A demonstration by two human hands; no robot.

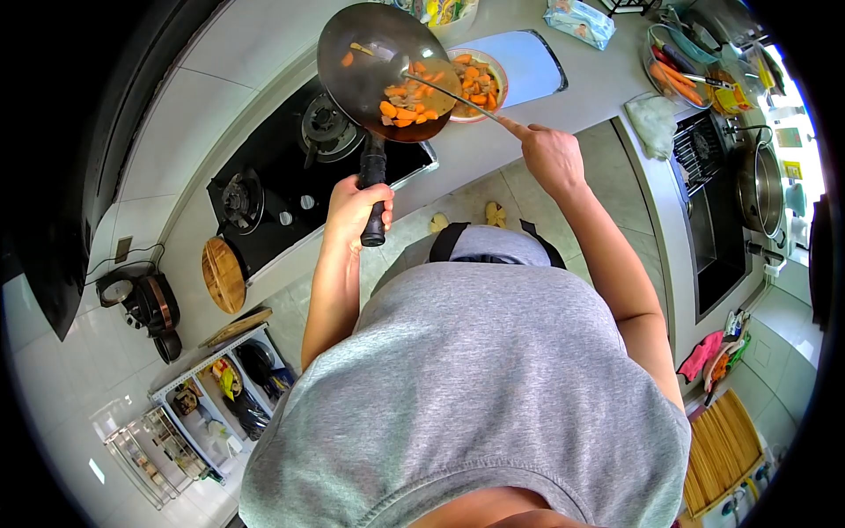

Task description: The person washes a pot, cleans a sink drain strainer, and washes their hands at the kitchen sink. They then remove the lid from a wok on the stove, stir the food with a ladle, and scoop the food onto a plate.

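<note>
My left hand (359, 209) is wrapped round the black handle of a dark wok (352, 97), which is tilted over a plate (503, 79). Orange carrot slices (407, 113) with brownish pieces, perhaps meat, lie in the lower right of the wok. More carrot pieces (476, 81) rest on the plate, which the wok partly covers. My right hand (553, 157) grips a long-handled metal cooking utensil (453, 93), forefinger stretched along its shaft. The utensil's far end reaches into the wok among the food; its exact shape is hard to make out.
A black gas hob (282, 172) lies below and left of the wok. Beyond the plate is a light blue board (528, 66). Right of it stand a wipes pack (581, 24), a basket of carrots (676, 84), a cloth (651, 125) and a sink (717, 255). A wooden lid (224, 275) is at left.
</note>
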